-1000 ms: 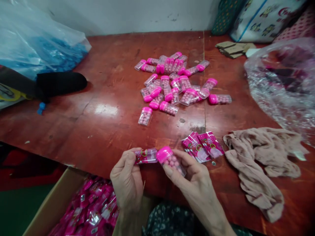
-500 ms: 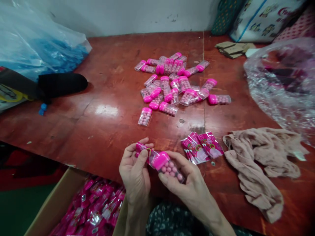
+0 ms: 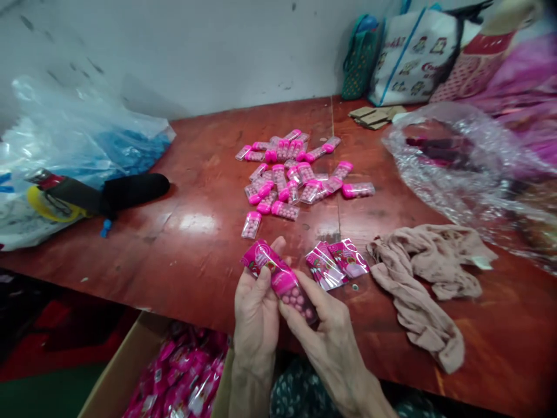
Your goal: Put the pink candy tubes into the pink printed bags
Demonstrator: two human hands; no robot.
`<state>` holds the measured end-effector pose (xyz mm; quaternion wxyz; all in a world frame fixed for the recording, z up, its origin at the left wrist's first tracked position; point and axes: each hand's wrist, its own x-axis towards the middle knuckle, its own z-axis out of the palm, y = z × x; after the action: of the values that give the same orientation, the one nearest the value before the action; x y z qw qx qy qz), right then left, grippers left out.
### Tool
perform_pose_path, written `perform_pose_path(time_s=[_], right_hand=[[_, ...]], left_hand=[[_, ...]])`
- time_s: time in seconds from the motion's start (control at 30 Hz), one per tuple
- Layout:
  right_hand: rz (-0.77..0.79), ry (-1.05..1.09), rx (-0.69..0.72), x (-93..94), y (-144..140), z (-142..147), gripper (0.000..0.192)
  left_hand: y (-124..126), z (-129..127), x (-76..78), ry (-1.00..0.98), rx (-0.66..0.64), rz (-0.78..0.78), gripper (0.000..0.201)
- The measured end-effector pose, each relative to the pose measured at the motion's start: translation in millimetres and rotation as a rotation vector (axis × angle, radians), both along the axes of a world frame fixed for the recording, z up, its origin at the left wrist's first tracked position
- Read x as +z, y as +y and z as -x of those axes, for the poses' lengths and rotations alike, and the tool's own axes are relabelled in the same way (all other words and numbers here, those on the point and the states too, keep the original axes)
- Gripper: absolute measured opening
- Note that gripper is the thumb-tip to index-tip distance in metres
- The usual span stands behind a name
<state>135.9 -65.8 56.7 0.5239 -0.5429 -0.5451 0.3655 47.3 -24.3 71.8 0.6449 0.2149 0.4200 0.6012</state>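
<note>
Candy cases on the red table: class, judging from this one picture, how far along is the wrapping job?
Done: wrapped pink packs fill the cardboard box by the person's knees. In hand: the left hand and right hand hold a candy case partly inside a printed pink sleeve. Left: a pile of bare cases lies mid-table, and a few flat sleeves wait beside the hands.
</note>
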Motion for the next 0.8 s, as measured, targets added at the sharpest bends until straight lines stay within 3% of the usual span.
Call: perform_pose_path(time_s=[0.17,0.3,0.43,0.6,0.7,0.8], right_hand=[[-0.183,-0.103,-0.088,-0.7,-5,-3,0.039],[-0.232,-0.179,-0.116,-1.9,-7,-4,0.041],[-0.180,-0.071,-0.045,-0.4,-6,-7,0.045],[0.000,0.165,0.063,10.4,-3,-14,0.036],[0.077,0.153,0.134,13.5,-3,-14,0.032],[0.070,0.065,0.117,12.1,-4,-12,0.038]], left_hand=[[-3,-9,-1.6,-0.050,-0.080,0.059,0.032],[-5,-12,-3.0,-0.028,-0.110,0.128,0.038],[-6,-11,-2.1,-0.036,-0.089,0.071,0.034],[-7,-8,2.6,-0.010,-0.225,0.009,0.043],[-6,-6,2.5,0.050,-0.191,-0.007,0.040],[-6,-6,-0.8,0.089,-0.141,-0.011,0.027]])
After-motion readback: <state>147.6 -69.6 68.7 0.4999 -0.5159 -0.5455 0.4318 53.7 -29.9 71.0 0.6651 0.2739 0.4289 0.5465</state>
